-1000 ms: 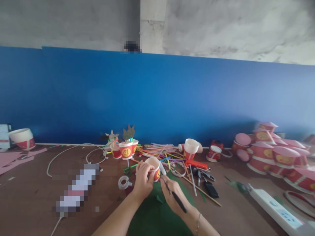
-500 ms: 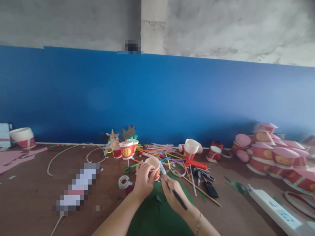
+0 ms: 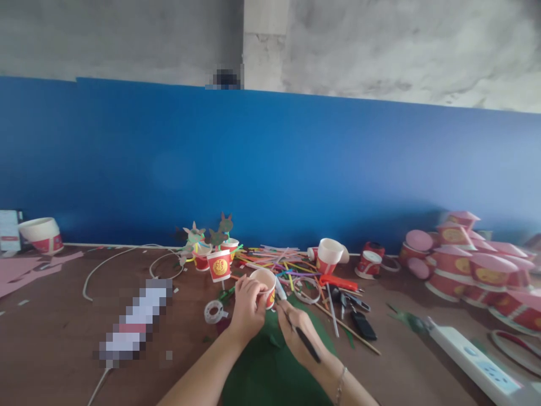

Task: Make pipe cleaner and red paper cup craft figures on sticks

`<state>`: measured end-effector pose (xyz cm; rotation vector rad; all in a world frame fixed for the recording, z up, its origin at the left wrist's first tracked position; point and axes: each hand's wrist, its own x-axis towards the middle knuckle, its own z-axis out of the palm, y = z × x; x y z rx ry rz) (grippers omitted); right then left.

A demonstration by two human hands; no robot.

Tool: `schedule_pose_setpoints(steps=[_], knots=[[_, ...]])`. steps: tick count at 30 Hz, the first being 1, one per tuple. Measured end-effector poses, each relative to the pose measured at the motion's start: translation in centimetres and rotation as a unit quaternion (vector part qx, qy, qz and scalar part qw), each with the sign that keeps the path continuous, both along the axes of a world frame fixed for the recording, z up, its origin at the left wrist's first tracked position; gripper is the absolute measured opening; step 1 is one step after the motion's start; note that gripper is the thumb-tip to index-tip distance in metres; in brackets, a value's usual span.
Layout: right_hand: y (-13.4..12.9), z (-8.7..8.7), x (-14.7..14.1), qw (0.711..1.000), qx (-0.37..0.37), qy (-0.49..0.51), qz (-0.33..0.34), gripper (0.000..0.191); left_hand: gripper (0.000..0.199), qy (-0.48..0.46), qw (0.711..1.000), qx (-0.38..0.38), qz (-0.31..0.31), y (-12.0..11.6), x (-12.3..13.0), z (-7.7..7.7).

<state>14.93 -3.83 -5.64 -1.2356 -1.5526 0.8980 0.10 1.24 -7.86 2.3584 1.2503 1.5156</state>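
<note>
My left hand (image 3: pixel 249 307) wraps its fingers round the near left side of a red and white paper cup (image 3: pixel 264 276), whose open top faces up. A slim tool (image 3: pixel 307 344) with a dark handle lies in the grip of my right hand (image 3: pixel 298 332); its tip points at the lower right of the cup, and its kind is hard to make out. A white tube-like piece (image 3: pixel 280 290) shows between the cup and my right fingers. Beneath both hands lies dark green material (image 3: pixel 274 372). A roll of clear tape (image 3: pixel 214 311) is left of my left hand.
Straws (image 3: pixel 274 262) are heaped behind the cup. Paper cups with cat-face cut-outs (image 3: pixel 226 223) stand back left. On the right are an orange-red tool (image 3: pixel 340 283), keys (image 3: pixel 361 326), a wooden stick (image 3: pixel 355 335), a power strip (image 3: pixel 473 355) and stacked pink-topped cups (image 3: pixel 488 268).
One cup with a cat-face cut-out at the back left has tipped slightly, and its cut-out sits lower. Both hands keep nearly the same place and grip. The view has shifted a little.
</note>
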Motion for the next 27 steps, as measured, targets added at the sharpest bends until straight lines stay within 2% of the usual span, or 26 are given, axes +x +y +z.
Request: schedule_pose_setpoints(steps=[1, 3, 5, 7, 9, 11, 13, 15, 16, 18, 20, 22, 25, 27], knots=[[-0.1, 0.0, 0.1, 0.999, 0.026, -0.023, 0.000, 0.037, 0.009, 0.000, 1.000, -0.002, 0.000, 0.0, 0.0, 0.0], [-0.1, 0.0, -0.1, 1.000, 0.007, -0.021, -0.001, 0.038, 0.009, -0.001, 1.000, -0.003, -0.001, 0.0, 0.0, 0.0], [0.1, -0.1, -0.5, 0.993, -0.096, 0.068, 0.001, 0.042, 0.009, -0.005, 1.000, 0.002, 0.000, 0.0, 0.0, 0.0], [0.4, -0.2, -0.8, 0.961, -0.199, 0.190, 0.014, 0.046, 0.009, -0.009, 1.000, 0.009, 0.002, -0.1, 0.0, 0.1], [0.7, -0.3, -0.8, 0.943, -0.230, 0.239, 0.028, 0.048, 0.009, -0.012, 1.000, 0.009, 0.004, -0.1, 0.1, 0.1], [0.8, -0.4, -0.4, 0.965, -0.193, 0.174, 0.026, 0.047, 0.009, -0.010, 1.000, 0.006, 0.004, -0.2, 0.1, 0.2], [0.7, -0.5, 0.1, 0.996, -0.084, 0.036, 0.012, 0.043, 0.009, -0.002, 1.000, 0.004, -0.003, -0.3, 0.2, 0.4], [0.5, -0.6, 0.6, 0.996, 0.033, -0.084, 0.003, 0.037, 0.010, 0.011, 1.000, 0.003, -0.014, -0.5, 0.3, 0.6], [0.5, -0.6, 0.7, 0.991, 0.067, -0.114, 0.002, 0.035, 0.011, 0.016, 1.000, 0.002, -0.019, -0.6, 0.3, 0.7], [0.5, -0.7, 0.6, 0.992, 0.052, -0.111, 0.001, 0.036, 0.011, 0.020, 1.000, -0.001, -0.022, -0.7, 0.3, 0.8], [0.6, -0.9, 0.3, 0.999, -0.033, -0.035, 0.005, 0.040, 0.011, 0.015, 1.000, -0.001, -0.020, -0.7, 0.3, 0.8], [0.7, -1.0, -0.1, 0.989, -0.125, 0.084, 0.014, 0.044, 0.011, 0.006, 1.000, 0.001, -0.017, -0.6, 0.3, 0.7], [0.8, -0.8, -0.3, 0.939, -0.219, 0.261, 0.043, 0.040, 0.011, -0.006, 1.000, 0.005, -0.017, -0.5, 0.4, 0.5], [0.9, -0.5, -0.2, 0.883, -0.276, 0.371, 0.077, 0.033, 0.012, -0.008, 1.000, 0.005, -0.018, -0.5, 0.5, 0.3]])
